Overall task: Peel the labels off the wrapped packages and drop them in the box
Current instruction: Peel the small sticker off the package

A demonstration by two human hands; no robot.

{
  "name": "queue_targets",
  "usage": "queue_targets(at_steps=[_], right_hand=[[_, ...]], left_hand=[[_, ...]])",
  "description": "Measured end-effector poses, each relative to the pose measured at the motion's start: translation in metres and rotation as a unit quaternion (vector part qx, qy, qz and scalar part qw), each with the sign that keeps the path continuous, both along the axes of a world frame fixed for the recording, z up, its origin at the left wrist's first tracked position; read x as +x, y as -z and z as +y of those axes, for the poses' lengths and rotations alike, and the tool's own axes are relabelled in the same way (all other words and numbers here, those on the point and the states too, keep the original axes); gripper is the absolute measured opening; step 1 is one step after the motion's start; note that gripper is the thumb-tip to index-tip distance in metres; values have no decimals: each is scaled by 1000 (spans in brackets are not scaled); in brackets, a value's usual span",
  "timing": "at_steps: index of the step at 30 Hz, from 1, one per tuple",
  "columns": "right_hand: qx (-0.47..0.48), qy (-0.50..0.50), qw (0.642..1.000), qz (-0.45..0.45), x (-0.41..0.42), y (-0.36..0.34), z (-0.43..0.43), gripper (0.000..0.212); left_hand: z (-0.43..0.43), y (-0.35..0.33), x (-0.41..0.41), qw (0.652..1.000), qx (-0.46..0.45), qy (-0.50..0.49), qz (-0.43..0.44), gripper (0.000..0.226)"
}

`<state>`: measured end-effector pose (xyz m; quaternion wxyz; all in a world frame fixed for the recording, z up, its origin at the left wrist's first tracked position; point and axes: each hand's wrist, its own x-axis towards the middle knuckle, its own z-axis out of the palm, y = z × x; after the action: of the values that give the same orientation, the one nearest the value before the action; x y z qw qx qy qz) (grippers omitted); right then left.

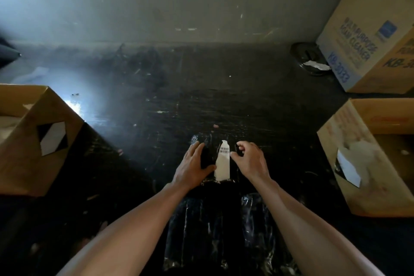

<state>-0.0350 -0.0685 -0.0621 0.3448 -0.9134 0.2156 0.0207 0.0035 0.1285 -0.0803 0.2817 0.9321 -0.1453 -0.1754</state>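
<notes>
Nearest the camera, between the two bare forearms, lie more black packages wrapped in glossy clear film (221, 231), dark and hard to separate from one another. Just beyond them sits the black film-wrapped package being worked on (207, 157), flat on the dark scuffed floor (179, 96). The left hand (193, 168) is pressed down on its left part, fingers spread and thumb resting right at the edge of the long white paper label (223, 163). The right hand (249, 159) hovers just to the label's right, fingers loosely curled and thumb and forefinger drawn close, holding nothing.

The label's long axis runs away from the person, a barcode printed near its far end, and that far tip looks slightly ragged (possibly already lifted, though I cannot be sure). It lies between the two hands, so the right hand's pinch has only a short reach leftward to a label edge.

Farther out, an open brown cardboard box (336, 163) with white scraps inside stands to the right, and another open cardboard box (56, 132) to the left.
</notes>
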Motion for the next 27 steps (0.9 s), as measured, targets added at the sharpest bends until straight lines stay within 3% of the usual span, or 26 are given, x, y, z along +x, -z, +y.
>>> queue_targets(at_steps=[16, 27], right_hand=[[-78, -71, 994, 2, 63, 23, 8, 25], [-31, -54, 996, 66, 79, 13, 5, 5]], left_hand=[[-1, 22, 19, 995, -1, 97, -2, 105], [-7, 26, 17, 998, -3, 69, -2, 110]])
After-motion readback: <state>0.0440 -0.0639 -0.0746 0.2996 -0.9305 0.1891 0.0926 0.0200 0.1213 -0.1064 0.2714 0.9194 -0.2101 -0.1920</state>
